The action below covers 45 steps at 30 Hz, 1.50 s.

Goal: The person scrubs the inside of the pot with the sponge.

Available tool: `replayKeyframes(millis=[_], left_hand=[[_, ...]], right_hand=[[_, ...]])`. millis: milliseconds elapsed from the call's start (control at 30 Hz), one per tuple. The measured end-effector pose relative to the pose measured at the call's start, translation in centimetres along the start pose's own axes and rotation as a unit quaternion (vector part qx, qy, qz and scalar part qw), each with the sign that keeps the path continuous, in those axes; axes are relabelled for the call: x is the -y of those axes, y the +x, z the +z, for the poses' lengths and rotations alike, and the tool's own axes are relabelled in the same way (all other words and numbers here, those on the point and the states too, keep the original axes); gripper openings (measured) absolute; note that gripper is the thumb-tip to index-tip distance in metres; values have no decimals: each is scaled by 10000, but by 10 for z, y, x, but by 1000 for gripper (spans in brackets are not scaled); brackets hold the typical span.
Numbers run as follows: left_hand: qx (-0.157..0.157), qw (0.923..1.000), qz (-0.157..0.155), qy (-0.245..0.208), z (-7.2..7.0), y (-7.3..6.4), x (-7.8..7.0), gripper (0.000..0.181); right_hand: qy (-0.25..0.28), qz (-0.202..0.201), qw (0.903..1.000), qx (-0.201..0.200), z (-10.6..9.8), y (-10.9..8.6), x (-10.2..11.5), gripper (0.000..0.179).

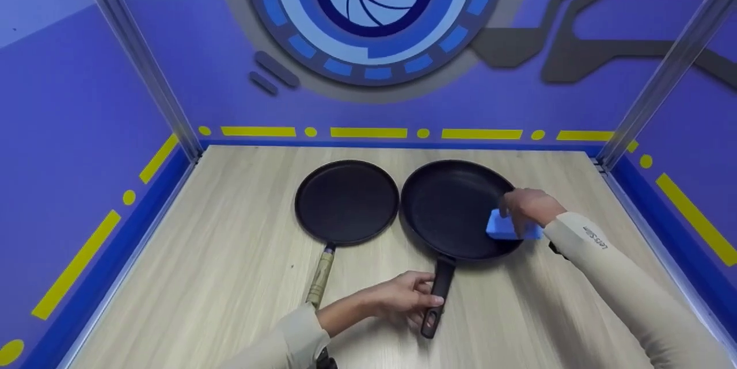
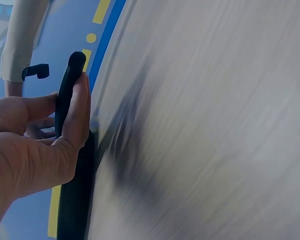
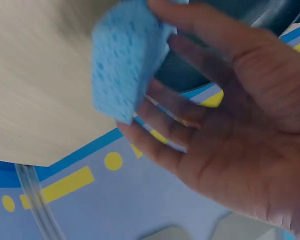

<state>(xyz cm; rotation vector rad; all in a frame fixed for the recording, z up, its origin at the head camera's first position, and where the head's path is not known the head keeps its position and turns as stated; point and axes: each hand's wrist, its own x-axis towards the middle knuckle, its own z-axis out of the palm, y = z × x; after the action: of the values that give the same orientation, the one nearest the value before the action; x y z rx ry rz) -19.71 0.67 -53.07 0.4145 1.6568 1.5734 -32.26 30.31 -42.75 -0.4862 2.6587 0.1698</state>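
Observation:
A black frying pan (image 1: 455,202) sits on the table, right of the middle. My left hand (image 1: 406,295) pinches its black handle (image 1: 442,282) between thumb and fingers; the left wrist view shows the handle (image 2: 70,90) edge-on in that grip. Over the pan's right rim, my right hand (image 1: 532,206) holds a light blue sponge (image 1: 501,226). The right wrist view shows the sponge (image 3: 122,60) as a porous block between thumb and fingertips. Whether the sponge touches the pan cannot be made out.
A flat black crepe pan (image 1: 347,202) with a patterned greenish-tan handle (image 1: 320,277) lies just left of the frying pan, rims nearly touching. The wood-grain table (image 1: 242,213) is bounded by blue-purple panels (image 1: 368,110) at the back and sides.

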Motion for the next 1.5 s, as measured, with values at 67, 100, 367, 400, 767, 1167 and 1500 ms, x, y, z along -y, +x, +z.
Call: replayKeyframes(millis=[67,100,367,400,767,1167,1500], left_hand=[[-31,10000,17,15,-1,0,0,41],[-50,10000,40,27,-1,1,0,40],[92,9999,73,-52,-3,1,-3,28],[111,9999,68,-76,-3,0,-3,27],[273,9995,53,125,-6,-4,-4,34],[192,9997,178,-25,-3,-7,2,35],[149,9998,114,21,0,-3,-2,31]], right_hand=[[174,-96,9993,319,0,-1,3,51],[189,-162,9987,455,0,-1,4,52],[955,-1335,9821,926,10,19,23,53],[1077,-1473,9795,851,14,23,27,52],[1748,-1741,9644,-953,37,67,74,58],[1112,-599,9643,-2327,22,116,86,56],[1697,712,9622,-2008,17,122,43,65]])
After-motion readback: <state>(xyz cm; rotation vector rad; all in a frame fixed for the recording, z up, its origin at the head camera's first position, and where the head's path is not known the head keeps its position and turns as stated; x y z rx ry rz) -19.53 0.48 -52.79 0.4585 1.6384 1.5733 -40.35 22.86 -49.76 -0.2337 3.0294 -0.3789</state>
